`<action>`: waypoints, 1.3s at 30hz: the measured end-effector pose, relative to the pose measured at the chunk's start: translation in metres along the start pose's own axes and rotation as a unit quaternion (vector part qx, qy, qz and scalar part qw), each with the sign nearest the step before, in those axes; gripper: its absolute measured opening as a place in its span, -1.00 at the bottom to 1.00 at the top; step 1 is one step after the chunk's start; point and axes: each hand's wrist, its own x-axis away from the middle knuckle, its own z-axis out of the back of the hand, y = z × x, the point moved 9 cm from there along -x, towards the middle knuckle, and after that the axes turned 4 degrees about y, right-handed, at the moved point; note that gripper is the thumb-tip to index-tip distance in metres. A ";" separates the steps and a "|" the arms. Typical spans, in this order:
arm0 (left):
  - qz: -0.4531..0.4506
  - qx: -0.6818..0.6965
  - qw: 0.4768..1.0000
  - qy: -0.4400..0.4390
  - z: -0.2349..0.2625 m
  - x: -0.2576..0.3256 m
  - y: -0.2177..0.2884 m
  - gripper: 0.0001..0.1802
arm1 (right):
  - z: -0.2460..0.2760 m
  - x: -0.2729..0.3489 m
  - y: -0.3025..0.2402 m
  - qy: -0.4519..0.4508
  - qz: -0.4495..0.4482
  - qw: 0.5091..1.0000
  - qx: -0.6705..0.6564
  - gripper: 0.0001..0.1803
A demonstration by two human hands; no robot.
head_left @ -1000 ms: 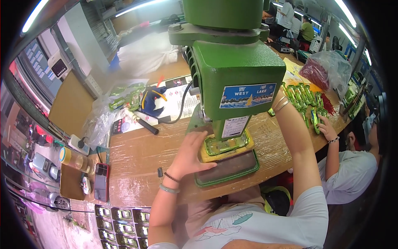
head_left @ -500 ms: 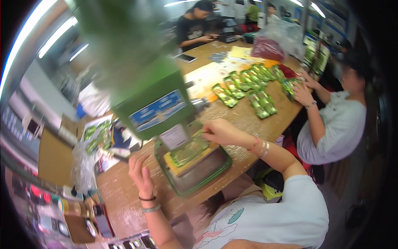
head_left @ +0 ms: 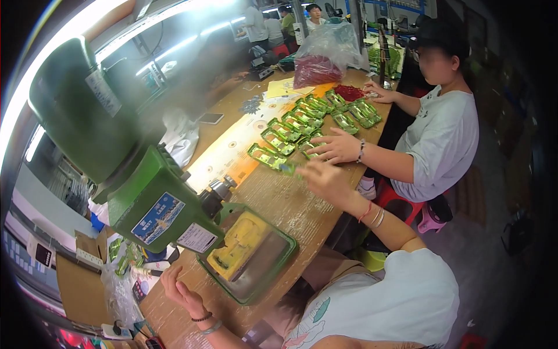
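My right hand (head_left: 326,181) reaches over the table, fingers curled and pinched at a green pack (head_left: 289,168) smeared by motion. Just beyond it, several green blister packs (head_left: 280,138) lie in rows, and a co-worker's hand (head_left: 340,146) rests over the nearest ones. Left of the press base my left hand (head_left: 183,292) is raised, open and holding nothing. Between my hands stands a green bench press (head_left: 154,200) with a metal fitting (head_left: 221,187) on its side. A worn yellow block (head_left: 243,241) lies bare on the press's base plate (head_left: 263,264).
A co-worker in white sits at the right, other hand by a red heap (head_left: 350,93). Further back are a clear bag with red contents (head_left: 318,71), a phone (head_left: 211,118) and a printed sheet (head_left: 226,152). A cardboard box (head_left: 84,285) and plastic bags stand left.
My right hand has moved from the press to the packs on the right. The pack has left the yellow block. The view has turned, so the press appears further left.
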 end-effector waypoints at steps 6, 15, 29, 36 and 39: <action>0.015 -0.013 1.000 -0.001 -0.005 -0.001 -0.004 -0.39 | -0.020 0.057 0.037 -0.054 -0.176 0.979 -0.090 -0.58; 0.023 -0.019 0.999 0.034 0.000 0.005 -0.017 -0.47 | -0.081 0.138 0.126 -0.039 -0.636 0.617 -0.462 -0.65; 0.024 -0.350 0.919 0.181 0.133 0.086 0.046 -0.87 | -0.037 0.135 0.098 0.094 -0.417 0.867 -0.255 -0.54; 0.387 -0.501 0.717 0.291 0.305 0.258 0.020 -0.75 | -0.024 0.119 0.004 0.059 -0.322 0.867 -0.377 -0.79; 0.545 -0.557 0.604 0.169 0.315 0.317 0.014 -0.62 | -0.014 0.104 -0.018 0.045 -0.267 0.869 -0.415 -0.84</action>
